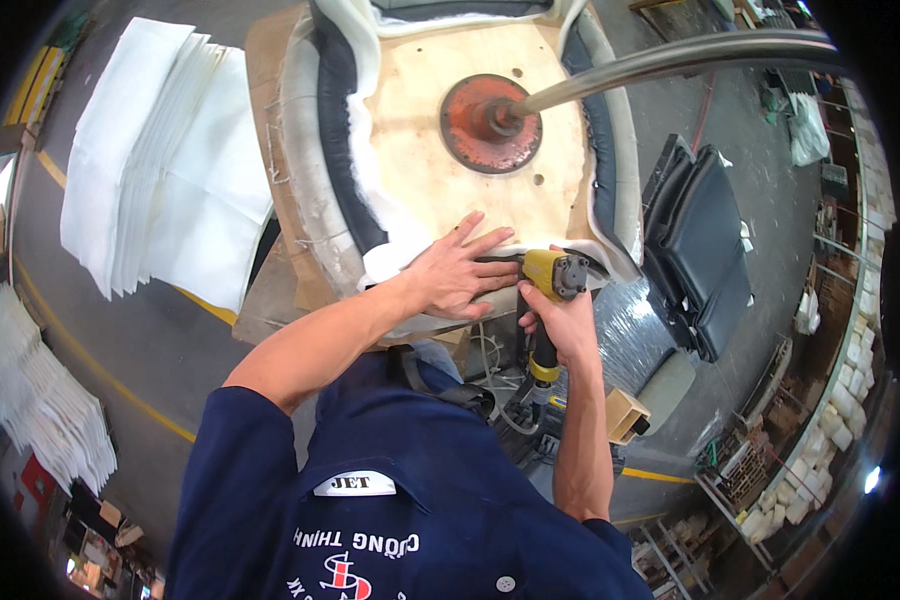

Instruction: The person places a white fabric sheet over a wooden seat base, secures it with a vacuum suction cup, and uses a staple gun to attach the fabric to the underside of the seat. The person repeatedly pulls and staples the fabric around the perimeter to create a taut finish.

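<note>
Before me is a plywood seat base [410, 110], edged with white padding [365, 160] and a dark cover [338, 130]. A red round plate [465, 105] on a curved metal bar [670, 62] rests against the plywood. My left hand [455, 278] lies flat with fingers spread along the near edge of the cover and padding. In my right hand [570, 328] is a yellow and black pneumatic staple gun [542, 268], gripped by its handle. Its nose is at the near edge, just right of my left fingertips; the exact contact point is hidden.
White padding sheets [160, 150] stand stacked at left, with another pile [40, 385] lower down. Folded black covers [710, 250] lie at right, near a plastic-wrapped surface [620, 325]. An open wooden box [625, 415] sits beside my right forearm. A hose hangs below the staple gun.
</note>
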Demonstrator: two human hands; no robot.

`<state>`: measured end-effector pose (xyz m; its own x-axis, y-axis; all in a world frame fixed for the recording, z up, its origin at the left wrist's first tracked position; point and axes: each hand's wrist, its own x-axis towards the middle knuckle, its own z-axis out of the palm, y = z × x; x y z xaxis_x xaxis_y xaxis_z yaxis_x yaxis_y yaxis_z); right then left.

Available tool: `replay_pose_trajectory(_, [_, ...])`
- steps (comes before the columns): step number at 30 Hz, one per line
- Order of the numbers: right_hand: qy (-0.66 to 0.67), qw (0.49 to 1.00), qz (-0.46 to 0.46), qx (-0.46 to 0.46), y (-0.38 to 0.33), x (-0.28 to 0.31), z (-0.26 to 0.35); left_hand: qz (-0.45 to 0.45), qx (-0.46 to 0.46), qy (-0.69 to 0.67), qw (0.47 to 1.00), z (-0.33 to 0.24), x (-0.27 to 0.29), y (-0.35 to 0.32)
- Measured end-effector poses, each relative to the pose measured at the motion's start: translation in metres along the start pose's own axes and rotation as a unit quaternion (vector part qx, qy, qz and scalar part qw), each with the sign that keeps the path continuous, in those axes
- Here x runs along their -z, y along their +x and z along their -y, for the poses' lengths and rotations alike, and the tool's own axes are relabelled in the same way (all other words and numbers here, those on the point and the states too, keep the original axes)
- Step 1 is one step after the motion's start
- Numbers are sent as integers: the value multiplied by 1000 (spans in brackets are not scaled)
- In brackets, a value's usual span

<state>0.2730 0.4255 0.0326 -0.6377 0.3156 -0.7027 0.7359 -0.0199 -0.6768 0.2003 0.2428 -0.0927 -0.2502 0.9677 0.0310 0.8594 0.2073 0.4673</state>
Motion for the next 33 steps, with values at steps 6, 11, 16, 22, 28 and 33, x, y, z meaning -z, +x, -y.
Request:
replay_pose_trajectory(6, [-28, 1000, -4, -1, 2, -5, 4, -21, 3, 12, 1000, 3, -4, -1])
replay_pose_trajectory(11, [30, 999, 12, 27, -6, 0, -10, 4, -1, 40, 999, 1, 1, 1])
replay_pose_trajectory(16, [-13, 1000, -6, 7, -11, -18, -3, 14, -6, 38, 999, 1, 4, -1])
replay_pose_trajectory(22, [-51, 999, -9, -5, 1, -17, 7, 17, -4, 36, 999, 3, 0, 0])
replay_pose_trajectory(28, [16, 999, 22, 20, -12, -15, 0, -2, -8, 21, 1000, 2, 2, -2])
replay_pose_trajectory(33, [-50, 999, 2, 12, -11, -29, 11, -16, 2, 16, 1000, -2, 3, 1])
